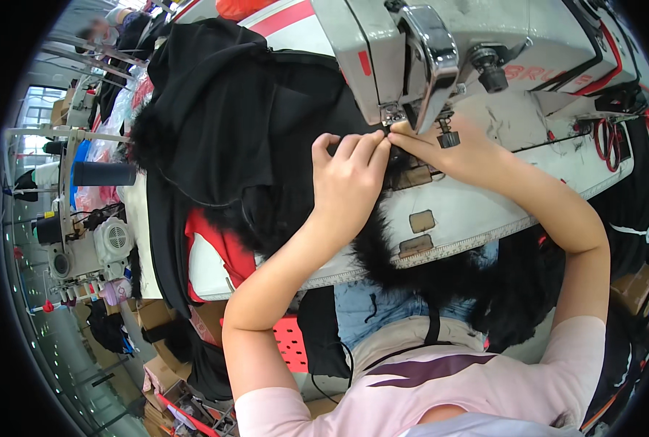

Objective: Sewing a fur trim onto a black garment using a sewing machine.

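Observation:
A black cloth garment (295,109) with fluffy fur along its edges spreads over the table to the left of a white sewing machine (368,62). Just in front of the presser foot, my left hand (350,171) pinches the garment's edge, its fingertips pressed down by the needle. My right hand (463,153) meets it from the other side, thumb and forefinger closed on the same edge. Their tips nearly touch, and the bit of cloth between them is mostly hidden. A strip of black fur trim (375,251) runs from below my hands over the table's front edge toward my lap.
Red-handled scissors (607,146) lie at the table's right end. A ruler tape (477,239) follows the front edge. Red cloth (222,247) shows under the garment. Another machine with a white motor (113,240) stands at left, and cardboard boxes (634,288) sit at right.

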{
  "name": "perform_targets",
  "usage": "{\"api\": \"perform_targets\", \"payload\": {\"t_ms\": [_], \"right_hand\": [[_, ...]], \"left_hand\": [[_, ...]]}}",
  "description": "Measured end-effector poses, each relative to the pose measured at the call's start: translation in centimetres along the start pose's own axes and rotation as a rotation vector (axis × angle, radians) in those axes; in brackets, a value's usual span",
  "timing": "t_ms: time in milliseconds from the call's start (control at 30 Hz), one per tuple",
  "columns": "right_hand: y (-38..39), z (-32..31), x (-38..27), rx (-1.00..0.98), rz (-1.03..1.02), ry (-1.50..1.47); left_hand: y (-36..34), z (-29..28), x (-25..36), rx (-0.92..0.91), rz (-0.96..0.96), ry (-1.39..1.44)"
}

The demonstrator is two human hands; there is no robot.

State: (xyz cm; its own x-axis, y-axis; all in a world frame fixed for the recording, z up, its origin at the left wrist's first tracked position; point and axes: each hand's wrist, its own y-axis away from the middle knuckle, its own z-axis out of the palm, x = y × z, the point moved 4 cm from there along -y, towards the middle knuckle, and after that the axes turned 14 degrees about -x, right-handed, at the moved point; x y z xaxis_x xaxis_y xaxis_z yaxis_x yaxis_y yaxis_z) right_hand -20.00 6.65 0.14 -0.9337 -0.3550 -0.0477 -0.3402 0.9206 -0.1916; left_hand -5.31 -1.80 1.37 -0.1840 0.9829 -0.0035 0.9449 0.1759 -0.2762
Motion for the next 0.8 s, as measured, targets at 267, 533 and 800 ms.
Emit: {"api": "perform_targets", "payload": {"t_ms": [267,533,800], "right_hand": [[-0.8,-1.5,0.7,0.079,-0.001,-0.337],[-0.8,-1.8,-0.6,0.149,0.045,-0.046],[0.5,-0.7,0.0,0.037,0.137,-0.046]], "left_hand": [[1.0,-0.4,-0.9,-0.013,0.075,-0.159],[1.4,-0.8,-1.4,-0.044,0.123,-0.178],[2.1,-0.8,-1.1,-0.041,0.1,-0.182]]}}
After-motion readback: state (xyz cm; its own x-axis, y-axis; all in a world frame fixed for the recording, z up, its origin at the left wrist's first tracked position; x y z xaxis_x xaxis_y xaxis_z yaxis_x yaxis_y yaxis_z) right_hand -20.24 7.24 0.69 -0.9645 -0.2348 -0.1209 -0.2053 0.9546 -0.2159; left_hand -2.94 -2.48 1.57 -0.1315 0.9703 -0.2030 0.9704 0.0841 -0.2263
